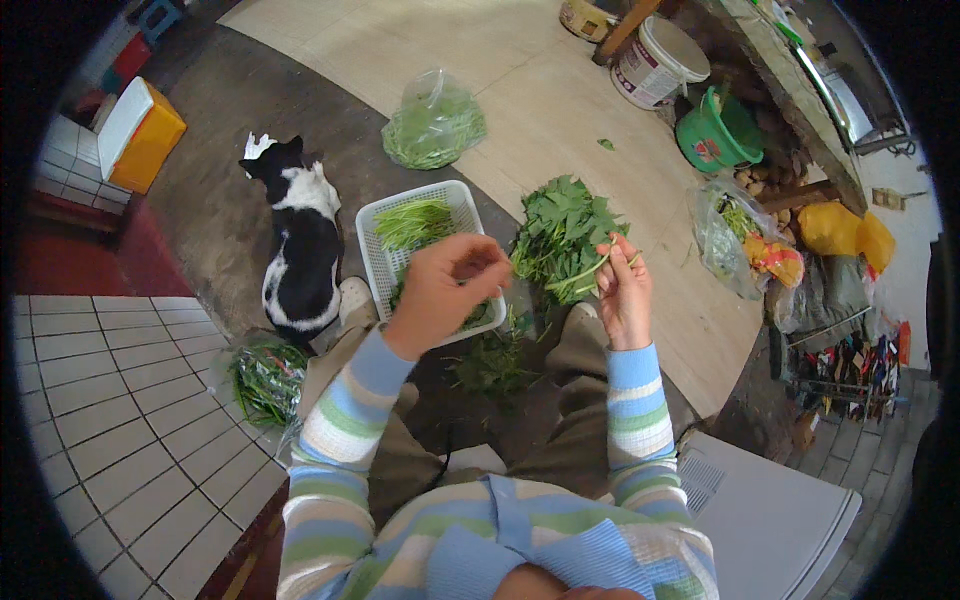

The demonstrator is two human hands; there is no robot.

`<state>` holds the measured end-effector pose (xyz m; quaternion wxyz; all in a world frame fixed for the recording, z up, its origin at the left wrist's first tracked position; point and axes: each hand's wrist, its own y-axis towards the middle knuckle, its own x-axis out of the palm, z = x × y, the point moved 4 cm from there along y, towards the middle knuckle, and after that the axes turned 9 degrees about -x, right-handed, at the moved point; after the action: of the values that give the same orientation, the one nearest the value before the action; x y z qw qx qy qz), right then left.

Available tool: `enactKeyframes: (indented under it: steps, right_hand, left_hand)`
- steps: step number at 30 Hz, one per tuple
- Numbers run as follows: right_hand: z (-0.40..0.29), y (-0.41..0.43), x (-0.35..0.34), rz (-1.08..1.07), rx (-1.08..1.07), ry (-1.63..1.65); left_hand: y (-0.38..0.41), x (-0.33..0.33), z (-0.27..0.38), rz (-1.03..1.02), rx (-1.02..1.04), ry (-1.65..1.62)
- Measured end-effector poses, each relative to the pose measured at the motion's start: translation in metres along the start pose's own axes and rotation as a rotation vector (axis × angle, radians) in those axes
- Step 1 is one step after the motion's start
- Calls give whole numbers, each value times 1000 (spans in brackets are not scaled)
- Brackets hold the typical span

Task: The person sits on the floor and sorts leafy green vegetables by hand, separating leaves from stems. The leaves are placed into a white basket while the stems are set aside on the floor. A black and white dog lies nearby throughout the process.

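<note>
My right hand (pixel 627 300) pinches a few pale green stems (pixel 581 281) between thumb and fingertips, beside a heap of leafy green vegetables (pixel 566 221) on the floor. Over the white perforated plastic basket (pixel 365 232) hangs my left hand (pixel 450 289), fingers curled toward the thumb; whether something thin is between them is not visible. Cut light green stems (pixel 412 223) lie in the far part of the basket. Darker greens show in its near part, half hidden by my left hand. Loose leaves and scraps (pixel 495 367) lie on the floor between my feet.
A black-and-white cat (pixel 304 240) lies left of the basket. A clear bag of greens (pixel 435 124) sits beyond it, another bag of greens (pixel 266 379) at left. On the right are a green bucket (pixel 716 135), a white bucket (pixel 660 64) and a bagged vegetable pile (pixel 731 232).
</note>
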<state>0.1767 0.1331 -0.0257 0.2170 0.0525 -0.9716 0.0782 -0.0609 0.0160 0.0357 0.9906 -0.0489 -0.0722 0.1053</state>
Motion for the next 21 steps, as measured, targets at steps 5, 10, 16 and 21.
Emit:
enactKeyframes:
  steps: [5, 10, 16, 21]
  right_hand:
    - [-1, 9, -22, 19, 22, 130]
    - [-1, 7, -22, 80, 71, 213]
    - [-4, 5, -10, 62, 56, 145]
    - [-10, -8, 16, -70, -64, 14]
  left_hand:
    - [5, -31, 6, 108, -36, -337]
    - [10, -51, -3, 160, -36, -482]
    - [10, -8, -26, -53, -237, -223]
    - [0, 50, -63, -409, -464, -233]
